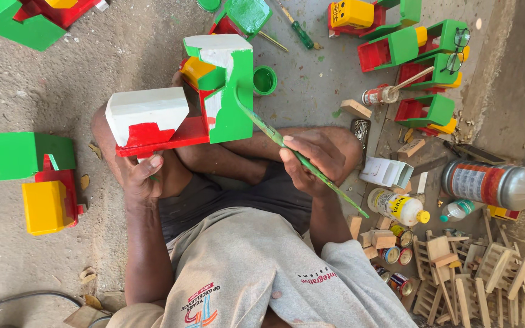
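Note:
My left hand grips the red base of a wooden toy truck from below and holds it up over my crossed legs. The truck is white in part, with red, green and yellow painted faces. My right hand holds a thin green-stained paintbrush. The brush tip touches the green side of the truck's cab. A small open pot of green paint sits on the ground just beyond the truck.
Finished green, red and yellow toy trucks stand at the top right, with another at my left. A large bottle, a white glue bottle, small paint tins, wood blocks and slatted wooden frames crowd the right side.

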